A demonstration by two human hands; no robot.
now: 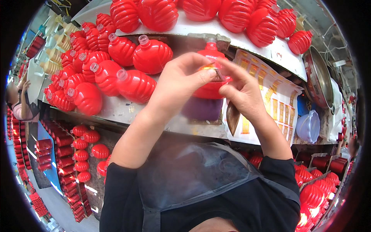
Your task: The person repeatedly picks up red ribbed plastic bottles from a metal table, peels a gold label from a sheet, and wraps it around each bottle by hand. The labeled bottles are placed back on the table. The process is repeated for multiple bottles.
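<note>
A red bottle (210,91) with a clear neck stands behind my hands on a purple pad (201,109). My left hand (185,75) is closed, its thumb and fingertips pinching a small gold-and-dark label (215,72) against or just in front of the bottle; I cannot tell if it touches. My right hand (245,91) curls near the label's other side, its fingers somewhat blurred. Out of its palm hangs a brown, pointed, blade-shaped tool (232,119), the upper end hidden by the hand. Below it lies a white sheet (247,137) with rows of gold labels (275,108).
Several red ribbed bottles (136,86) crowd the table at left, and more (158,15) line a raised white shelf (266,48). A lilac basin (308,127) and a large metal pan (319,77) are at right. Racks of red items (65,162) stand at lower left. Far left is another person (23,104).
</note>
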